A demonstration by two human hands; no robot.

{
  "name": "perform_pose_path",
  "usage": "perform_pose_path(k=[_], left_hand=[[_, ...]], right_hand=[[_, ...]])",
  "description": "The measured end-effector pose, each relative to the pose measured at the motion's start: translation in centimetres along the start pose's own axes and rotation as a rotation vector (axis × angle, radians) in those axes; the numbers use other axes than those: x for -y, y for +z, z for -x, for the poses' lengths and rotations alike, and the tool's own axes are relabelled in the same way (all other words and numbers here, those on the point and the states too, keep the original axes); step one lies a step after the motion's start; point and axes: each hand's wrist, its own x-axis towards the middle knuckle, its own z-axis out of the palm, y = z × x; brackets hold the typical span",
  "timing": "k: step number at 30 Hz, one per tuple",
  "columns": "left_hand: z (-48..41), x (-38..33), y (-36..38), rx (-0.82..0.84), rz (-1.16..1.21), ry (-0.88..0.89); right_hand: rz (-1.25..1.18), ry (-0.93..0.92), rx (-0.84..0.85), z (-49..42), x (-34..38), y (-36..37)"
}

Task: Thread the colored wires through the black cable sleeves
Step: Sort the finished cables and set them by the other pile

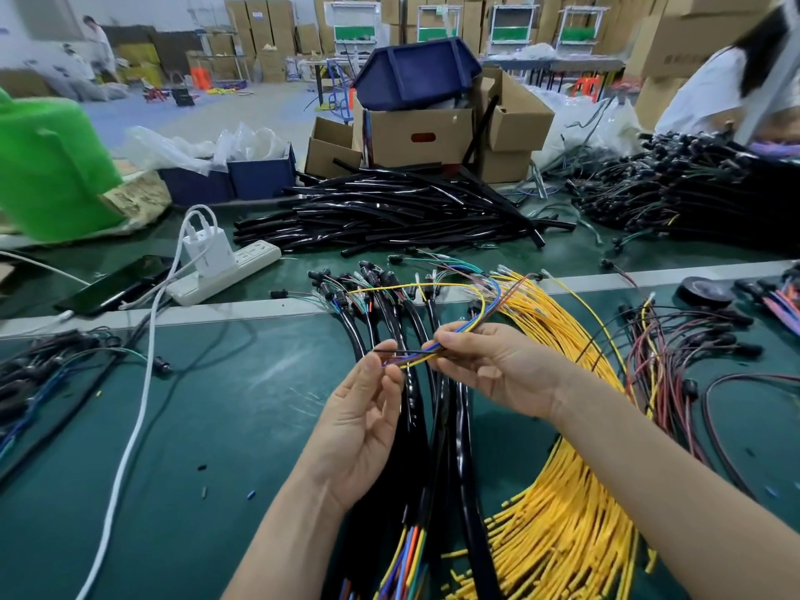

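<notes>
Close in, the left grip [359, 417] and right grip [493, 370] each pinch a thin bunch of colored wires [411, 361], held just above black sleeves [459, 426] lying on the tabletop [216, 426]. The wires look light and floppy, so I'd hold them near the tips. A mass of yellow wires [562, 513] crowds the right, and there is open room to the left. Further back waits a heap of empty sleeves [389, 210].

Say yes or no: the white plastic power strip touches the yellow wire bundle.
No, the white plastic power strip lies well left of the yellow wire bundle.
</notes>
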Motion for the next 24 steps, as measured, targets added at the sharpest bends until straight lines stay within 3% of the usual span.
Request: perform_pose_path(k=[11, 18, 24], left_hand=[[0.0, -0.1, -0.3, -0.010, -0.079, 0.027], [-0.2, 0.4, 0.2, -0.070, -0.254, 0.137], [0.1, 0.3, 0.0, -0.061, -0.243, 0.178]], right_hand=[[0.042, 0.023, 0.011, 0.3, 0.6, 0.5], [-0.047, 0.005, -0.006, 0.8, 0.6, 0.9], [-0.053, 0.017, -0.006, 0.8, 0.2, 1.4]])
